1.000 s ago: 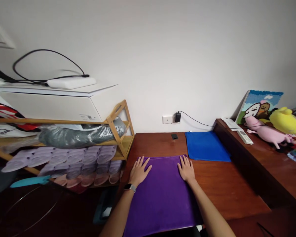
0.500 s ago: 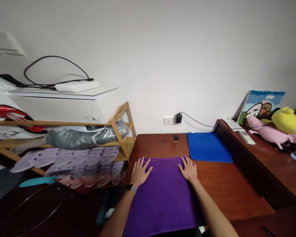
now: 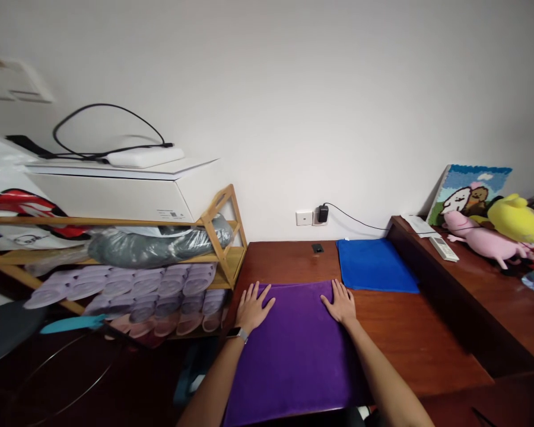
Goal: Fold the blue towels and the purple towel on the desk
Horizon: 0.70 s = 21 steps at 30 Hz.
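Note:
A purple cloth (image 3: 298, 356) lies spread on the reddish-brown desk (image 3: 276, 261), reaching its front edge. On its far left corner my left hand (image 3: 252, 309) rests flat, fingers apart, with a watch (image 3: 237, 334) on the wrist. My right hand (image 3: 342, 303) is pressed flat on the far right corner, its fingers also spread. Neither hand grips anything. Beyond my right hand, a folded-looking blue cloth (image 3: 376, 265) lies flat at the back of the desk.
A wooden rack (image 3: 222, 237) with several slippers (image 3: 149, 284) and a white box (image 3: 115, 193) stands left. A charger (image 3: 323, 213) is plugged into the wall. The raised ledge at right holds a remote (image 3: 444, 248), a pink plush toy (image 3: 483, 237) and a yellow plush toy (image 3: 518, 218).
Both hands stay almost in place on the purple cloth. The view has shifted slightly, and the cloth has hardly changed.

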Each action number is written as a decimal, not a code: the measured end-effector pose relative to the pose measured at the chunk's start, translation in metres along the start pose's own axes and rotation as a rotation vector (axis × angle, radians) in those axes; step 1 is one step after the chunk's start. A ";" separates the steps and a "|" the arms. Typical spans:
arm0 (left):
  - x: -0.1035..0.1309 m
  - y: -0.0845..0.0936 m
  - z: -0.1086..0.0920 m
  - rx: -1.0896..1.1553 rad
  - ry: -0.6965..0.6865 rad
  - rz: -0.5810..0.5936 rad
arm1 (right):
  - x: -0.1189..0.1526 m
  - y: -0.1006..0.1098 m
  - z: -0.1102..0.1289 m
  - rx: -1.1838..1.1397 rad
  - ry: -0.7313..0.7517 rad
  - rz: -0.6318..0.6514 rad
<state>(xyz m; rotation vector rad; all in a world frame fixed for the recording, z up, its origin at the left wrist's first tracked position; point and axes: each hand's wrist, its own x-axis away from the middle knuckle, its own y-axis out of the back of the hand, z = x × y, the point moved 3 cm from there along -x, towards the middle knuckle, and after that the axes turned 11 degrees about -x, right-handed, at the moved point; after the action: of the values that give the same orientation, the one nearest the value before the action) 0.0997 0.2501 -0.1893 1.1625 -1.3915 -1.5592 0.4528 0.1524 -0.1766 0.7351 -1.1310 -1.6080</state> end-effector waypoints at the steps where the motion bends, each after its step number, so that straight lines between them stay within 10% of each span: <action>1: 0.000 0.002 0.001 -0.001 -0.003 0.012 | 0.000 0.003 0.000 -0.013 -0.011 0.015; 6: 0.003 0.021 -0.019 -0.008 -0.104 -0.080 | 0.007 0.011 0.034 -0.048 0.056 -0.067; 12: 0.007 0.012 -0.072 0.015 -0.181 -0.112 | 0.021 -0.026 0.106 -0.106 0.323 0.025; 21: 0.005 -0.010 0.006 -0.059 0.035 -0.030 | -0.002 -0.009 0.010 0.000 0.003 0.015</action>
<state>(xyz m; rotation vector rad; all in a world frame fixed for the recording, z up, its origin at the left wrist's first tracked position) 0.0927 0.2483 -0.1998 1.1741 -1.3022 -1.5831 0.4411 0.1576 -0.1812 0.7267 -1.1322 -1.5937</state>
